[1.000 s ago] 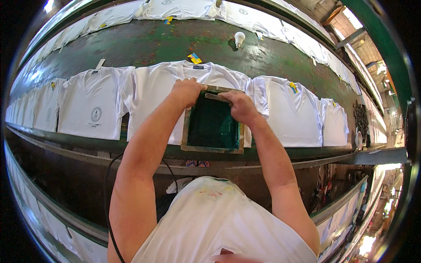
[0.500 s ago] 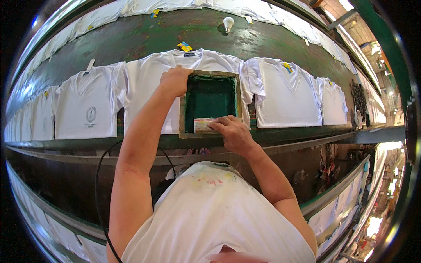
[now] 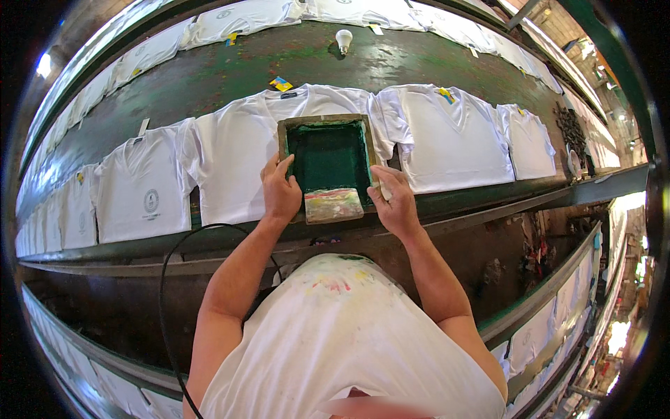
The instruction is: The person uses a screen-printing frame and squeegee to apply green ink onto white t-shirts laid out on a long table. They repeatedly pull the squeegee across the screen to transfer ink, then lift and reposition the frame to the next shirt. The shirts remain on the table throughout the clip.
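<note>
Through my feed, half-curled left hand (image 3: 282, 191) and right hand (image 3: 396, 202) grip a screen-printing frame (image 3: 324, 118) by its sides, long axis pointing away, squeegee (image 3: 333, 206) crosswise at its near end.

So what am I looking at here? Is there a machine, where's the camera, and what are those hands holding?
No machine is working here: the bare left hand and right hand belong to a person. The pictures come from a wide camera worn on that person's head, looking down, so straight edges look bent. The hands hold opposite sides of a frame with a dark green inside. A paint-stained squeegee rests at its near edge. White shirts lie in rows on a green table, and a light bulb sits between two rows.
</note>
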Tool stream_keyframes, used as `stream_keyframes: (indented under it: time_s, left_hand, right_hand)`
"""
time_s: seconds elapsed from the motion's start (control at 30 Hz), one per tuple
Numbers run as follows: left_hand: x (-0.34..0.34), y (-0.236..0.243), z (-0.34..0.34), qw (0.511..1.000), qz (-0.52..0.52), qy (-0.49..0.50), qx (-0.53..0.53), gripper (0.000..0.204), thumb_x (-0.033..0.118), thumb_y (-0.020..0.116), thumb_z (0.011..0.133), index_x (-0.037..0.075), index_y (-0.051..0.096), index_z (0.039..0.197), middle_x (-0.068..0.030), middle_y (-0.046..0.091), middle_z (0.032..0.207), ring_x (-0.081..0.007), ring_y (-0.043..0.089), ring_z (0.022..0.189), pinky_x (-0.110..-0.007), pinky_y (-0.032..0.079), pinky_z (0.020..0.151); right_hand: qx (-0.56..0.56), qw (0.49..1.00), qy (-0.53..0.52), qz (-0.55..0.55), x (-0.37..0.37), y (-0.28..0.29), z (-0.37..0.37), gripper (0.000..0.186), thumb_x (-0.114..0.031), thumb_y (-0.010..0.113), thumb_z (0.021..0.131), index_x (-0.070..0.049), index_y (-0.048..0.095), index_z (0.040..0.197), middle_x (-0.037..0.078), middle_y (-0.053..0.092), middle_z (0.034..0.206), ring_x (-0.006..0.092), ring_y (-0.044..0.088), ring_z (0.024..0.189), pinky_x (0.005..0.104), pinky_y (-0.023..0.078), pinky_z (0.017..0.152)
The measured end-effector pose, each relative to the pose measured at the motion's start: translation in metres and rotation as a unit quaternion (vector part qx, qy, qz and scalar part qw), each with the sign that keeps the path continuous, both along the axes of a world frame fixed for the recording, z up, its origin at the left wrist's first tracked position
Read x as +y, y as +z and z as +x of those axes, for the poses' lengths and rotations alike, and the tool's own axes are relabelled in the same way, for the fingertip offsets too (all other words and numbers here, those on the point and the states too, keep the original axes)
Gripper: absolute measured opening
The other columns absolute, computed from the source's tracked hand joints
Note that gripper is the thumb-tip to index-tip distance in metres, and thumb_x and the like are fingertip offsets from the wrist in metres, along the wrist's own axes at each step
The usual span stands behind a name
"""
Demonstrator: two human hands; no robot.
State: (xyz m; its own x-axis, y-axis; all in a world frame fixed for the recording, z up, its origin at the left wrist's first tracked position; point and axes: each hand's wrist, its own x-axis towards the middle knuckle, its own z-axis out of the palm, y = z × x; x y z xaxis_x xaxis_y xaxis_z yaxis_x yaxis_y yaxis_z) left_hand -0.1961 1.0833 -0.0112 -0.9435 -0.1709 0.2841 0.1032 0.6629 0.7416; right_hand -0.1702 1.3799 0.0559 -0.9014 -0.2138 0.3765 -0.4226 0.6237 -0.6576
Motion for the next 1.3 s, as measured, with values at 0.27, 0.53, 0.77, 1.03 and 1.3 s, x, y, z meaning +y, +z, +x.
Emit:
stream_keyframes:
  time_s: [0.27, 0.53, 0.77, 1.03, 1.3]
  left_hand:
    - [0.0, -0.002, 0.019, 0.992, -0.031, -0.008, 0.125, 0.049, -0.013, 0.064, 0.093, 0.007, 0.079, 0.135, -0.032, 0.056, 0.162, -0.0515, 0.053, 0.146, -0.054, 0.041, 0.124]
    - [0.023, 0.024, 0.025, 0.997, 0.054, 0.024, 0.058, 0.044, -0.013, 0.07, 0.094, 0.007, 0.081, 0.132, -0.0276, 0.057, 0.165, -0.0409, 0.059, 0.147, -0.047, 0.052, 0.116]
    - [0.176, 0.042, -0.006, 0.978, 0.205, 0.026, 0.011, 0.038, -0.007, 0.073, 0.1, 0.004, 0.08, 0.135, -0.0193, 0.06, 0.167, -0.0223, 0.068, 0.134, -0.03, 0.057, 0.097]
    - [0.452, 0.038, -0.042, 0.973, 0.198, -0.109, 0.034, 0.05, -0.014, 0.078, 0.084, 0.006, 0.082, 0.13, -0.0249, 0.058, 0.167, -0.04, 0.055, 0.155, -0.047, 0.044, 0.131]
    - [0.572, 0.024, -0.052, 0.959, 0.274, -0.077, -0.013, 0.043, -0.014, 0.074, 0.086, 0.005, 0.084, 0.123, -0.0251, 0.057, 0.169, -0.04, 0.054, 0.156, -0.043, 0.05, 0.124]
  right_hand:
    - [-0.247, 0.943, -0.063, -0.216, 0.02, -0.047, -0.019, 0.063, -0.014, 0.076, 0.107, 0.006, 0.053, 0.163, 0.018, 0.07, 0.146, 0.0254, 0.068, 0.13, 0.0393, 0.055, 0.111]
    - [-0.262, 0.941, -0.011, -0.214, 0.043, -0.045, -0.019, 0.072, -0.025, 0.081, 0.107, 0.005, 0.053, 0.166, 0.016, 0.07, 0.141, 0.0191, 0.069, 0.12, 0.0336, 0.056, 0.105]
    - [-0.215, 0.871, -0.07, -0.436, 0.17, -0.034, -0.023, 0.061, -0.017, 0.074, 0.111, 0.001, 0.055, 0.166, 0.007, 0.07, 0.134, 0.0132, 0.064, 0.112, 0.0295, 0.053, 0.101]
    - [-0.165, 0.859, -0.18, -0.451, 0.436, -0.022, -0.023, 0.053, -0.007, 0.063, 0.111, 0.007, 0.058, 0.162, 0.013, 0.069, 0.152, 0.0209, 0.066, 0.134, 0.0352, 0.048, 0.119]
    - [-0.2, 0.873, -0.213, -0.392, 0.569, -0.049, -0.038, 0.051, -0.014, 0.067, 0.113, 0.004, 0.061, 0.16, 0.015, 0.069, 0.15, 0.0237, 0.066, 0.132, 0.0386, 0.05, 0.116]
